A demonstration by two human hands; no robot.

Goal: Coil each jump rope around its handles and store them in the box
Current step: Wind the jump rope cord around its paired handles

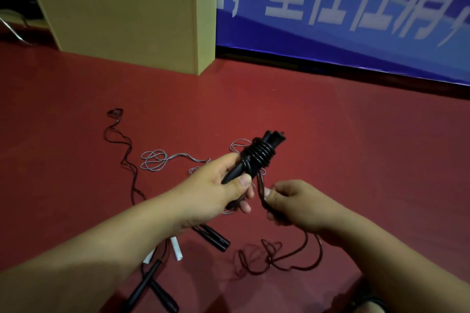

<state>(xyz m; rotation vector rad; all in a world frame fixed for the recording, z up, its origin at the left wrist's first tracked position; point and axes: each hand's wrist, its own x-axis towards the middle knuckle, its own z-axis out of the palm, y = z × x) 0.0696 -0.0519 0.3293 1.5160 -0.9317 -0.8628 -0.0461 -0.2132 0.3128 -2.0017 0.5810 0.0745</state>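
My left hand [216, 193] grips a pair of black jump rope handles [256, 155] held together, pointing up and right, with several turns of dark cord wound round them. My right hand [292, 201] pinches the loose dark cord [260, 185] just below the coil. The rest of that cord [279, 256] trails in loops on the red floor below my right hand. A cardboard box [127, 12] stands at the back left, its opening not visible.
Other ropes lie on the red floor [330, 122]: a silver cord [155, 160] in loops, a thin dark cord [124, 150] running left, white handles [176, 248] and black handles [213, 236], [150, 284] under my left arm. A blue banner [356, 7] lines the back.
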